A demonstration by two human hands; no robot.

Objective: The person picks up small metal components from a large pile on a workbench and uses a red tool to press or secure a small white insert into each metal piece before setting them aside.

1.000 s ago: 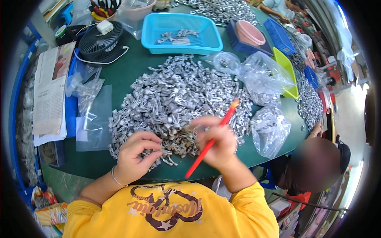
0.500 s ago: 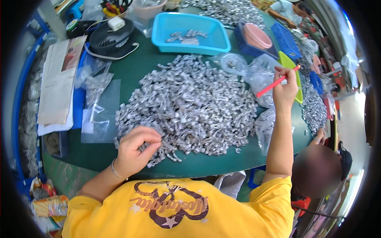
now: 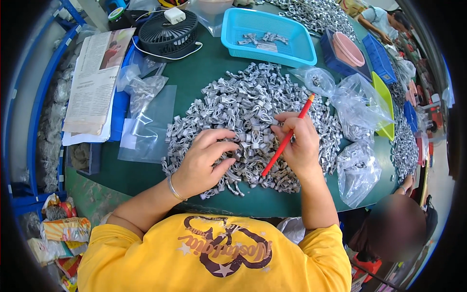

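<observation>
One left hand [image 3: 204,156]: half open over the near left of the pile of grey looped pieces [image 3: 258,92], fingers bent, thumb standing apart from them.
Right hand [image 3: 301,143]: curled around a slanting red pen [image 3: 279,150]; whether its fingertips also have a piece, I can't make out from here.
Pile: heaped on the green table [image 3: 129,180], between the hands and beyond them.
Blue basket [image 3: 267,57]: past the pile, some similar pieces inside.
Clear bags [image 3: 360,104]: along the pile's right side.
</observation>
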